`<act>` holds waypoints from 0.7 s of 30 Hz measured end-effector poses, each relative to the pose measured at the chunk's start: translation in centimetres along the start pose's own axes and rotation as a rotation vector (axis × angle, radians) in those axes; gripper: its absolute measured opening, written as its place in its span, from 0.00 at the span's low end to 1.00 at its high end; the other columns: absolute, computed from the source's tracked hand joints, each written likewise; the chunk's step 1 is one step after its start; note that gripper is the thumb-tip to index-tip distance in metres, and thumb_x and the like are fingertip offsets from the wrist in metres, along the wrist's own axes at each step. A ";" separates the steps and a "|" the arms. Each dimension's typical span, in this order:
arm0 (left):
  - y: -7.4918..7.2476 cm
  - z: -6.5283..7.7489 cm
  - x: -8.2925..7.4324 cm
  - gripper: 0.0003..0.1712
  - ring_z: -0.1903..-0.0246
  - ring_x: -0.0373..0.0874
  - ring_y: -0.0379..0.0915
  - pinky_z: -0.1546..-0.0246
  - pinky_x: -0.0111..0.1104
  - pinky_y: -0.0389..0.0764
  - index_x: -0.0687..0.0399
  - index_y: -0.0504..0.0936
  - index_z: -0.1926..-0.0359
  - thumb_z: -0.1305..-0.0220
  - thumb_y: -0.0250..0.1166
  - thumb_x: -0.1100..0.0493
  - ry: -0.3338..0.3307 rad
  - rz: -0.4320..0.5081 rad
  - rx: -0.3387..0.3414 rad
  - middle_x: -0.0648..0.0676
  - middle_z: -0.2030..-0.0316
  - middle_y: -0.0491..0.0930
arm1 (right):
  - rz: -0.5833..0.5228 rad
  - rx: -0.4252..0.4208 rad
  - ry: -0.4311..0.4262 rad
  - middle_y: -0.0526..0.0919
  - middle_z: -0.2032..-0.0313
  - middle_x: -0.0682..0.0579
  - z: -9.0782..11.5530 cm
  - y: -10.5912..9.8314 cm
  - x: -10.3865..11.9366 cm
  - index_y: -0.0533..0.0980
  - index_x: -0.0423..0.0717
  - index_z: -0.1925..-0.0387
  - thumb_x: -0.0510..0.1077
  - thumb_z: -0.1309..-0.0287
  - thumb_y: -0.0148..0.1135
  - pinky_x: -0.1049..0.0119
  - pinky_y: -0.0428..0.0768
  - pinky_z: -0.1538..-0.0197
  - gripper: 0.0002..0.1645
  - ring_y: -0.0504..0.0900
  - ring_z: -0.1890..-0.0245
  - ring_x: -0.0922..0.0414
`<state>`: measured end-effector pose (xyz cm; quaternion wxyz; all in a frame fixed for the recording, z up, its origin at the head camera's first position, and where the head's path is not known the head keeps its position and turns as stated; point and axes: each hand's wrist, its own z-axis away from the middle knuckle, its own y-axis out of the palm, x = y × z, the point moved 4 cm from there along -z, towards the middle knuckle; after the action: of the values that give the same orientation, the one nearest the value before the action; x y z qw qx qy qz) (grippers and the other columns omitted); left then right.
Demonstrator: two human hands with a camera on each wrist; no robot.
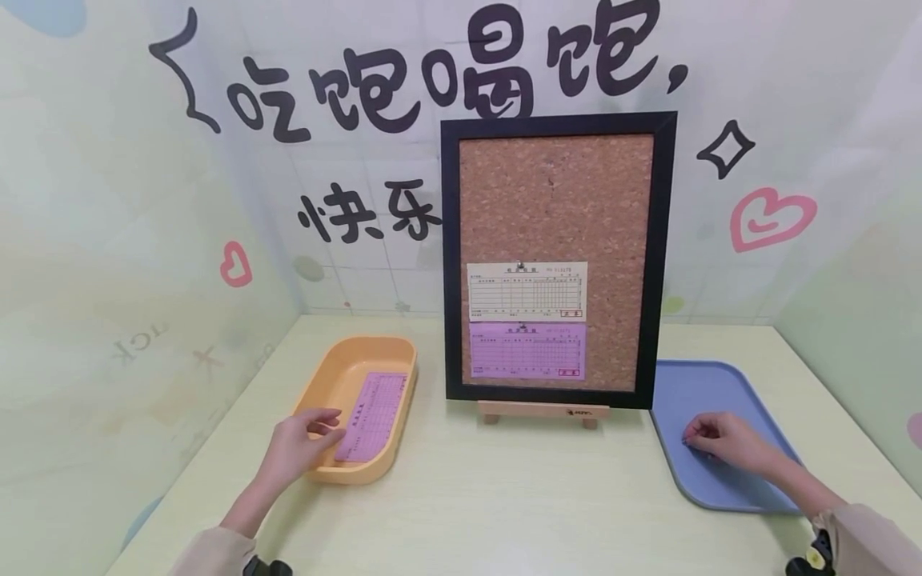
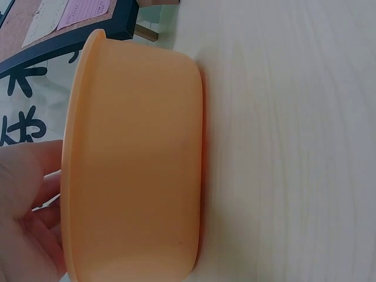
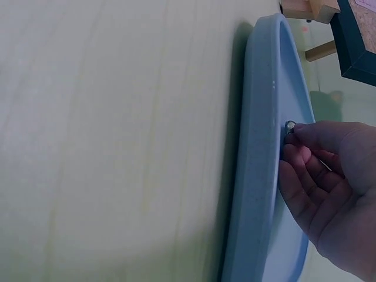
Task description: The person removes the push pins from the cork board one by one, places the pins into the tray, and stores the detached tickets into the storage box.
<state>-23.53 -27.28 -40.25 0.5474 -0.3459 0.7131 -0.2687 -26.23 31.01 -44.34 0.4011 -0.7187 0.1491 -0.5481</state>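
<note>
Across the near side of the pale, wood-grained table [image 1: 432, 520], two hands reach out of beige sleeves [image 1: 867, 544]. The left hand [image 1: 298, 444] is over a smooth orange tub [image 1: 353, 474], a deep oblong with rounded corners; its fingers are relaxed, thumb apart, at the edge of a purple paper slip [image 1: 374, 420] lying inside. That slip is oblong, with a ruled grid and a line of heavier characters too small to read. Over a flat, low-rimmed blue tray [image 1: 709, 388], the right hand [image 1: 731, 440] pinches a small silvery thing, perhaps a pin [image 3: 290, 125], between thumb and fingertip.

Farther back, a light wooden easel [image 1: 543, 411] with a dark, illegible mark bears a speckled cork board [image 1: 555, 200] in a black frame [image 1: 452, 264]. Low on the cork, a cream slip [image 1: 528, 296] is fixed above a purple form [image 1: 528, 352]; both are gridded, with a red boxed stamp at lower right. Behind, the wall sheet [image 1: 382, 280] reads 吃饱喝饱 and 快乐 in rounded black characters, beside pink heart outlines [image 1: 736, 228].
</note>
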 end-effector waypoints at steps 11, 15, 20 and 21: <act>1.4 -2.4 -3.8 0.18 0.65 0.49 0.77 0.65 0.40 0.79 0.65 0.76 0.53 0.46 0.64 0.64 0.041 0.065 -0.074 0.57 0.66 0.80 | -0.012 -0.020 0.015 0.77 0.75 0.52 -0.3 -0.7 0.1 0.75 0.33 0.68 0.33 0.47 0.57 0.70 0.73 0.79 0.05 0.71 0.79 0.67; 1.4 -3.9 -6.0 0.17 0.64 0.48 0.76 0.66 0.36 0.79 0.62 0.76 0.53 0.44 0.63 0.61 0.051 0.107 -0.127 0.56 0.66 0.79 | -0.002 -0.027 0.010 0.76 0.74 0.51 -0.8 -1.1 0.7 0.75 0.32 0.67 0.32 0.46 0.56 0.70 0.73 0.79 0.05 0.70 0.79 0.67; 1.8 -6.2 -9.1 0.18 0.64 0.48 0.76 0.66 0.34 0.80 0.64 0.76 0.53 0.45 0.63 0.62 0.143 0.179 -0.154 0.58 0.64 0.79 | -0.015 -0.010 0.006 0.76 0.72 0.47 -1.7 -2.1 1.9 0.74 0.29 0.64 0.32 0.44 0.54 0.69 0.75 0.78 0.07 0.71 0.78 0.64; 2.0 -6.6 -9.7 0.18 0.63 0.48 0.76 0.66 0.34 0.80 0.64 0.76 0.52 0.45 0.64 0.62 0.154 0.199 -0.147 0.58 0.63 0.79 | -0.012 -0.012 0.000 0.76 0.71 0.46 -1.9 -2.3 2.4 0.73 0.29 0.64 0.32 0.44 0.54 0.69 0.75 0.78 0.08 0.72 0.78 0.64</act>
<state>-28.76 -18.37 -34.31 0.4881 -0.2912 0.8015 -0.1858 -27.61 30.15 -40.92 0.3937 -0.7220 0.1481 -0.5494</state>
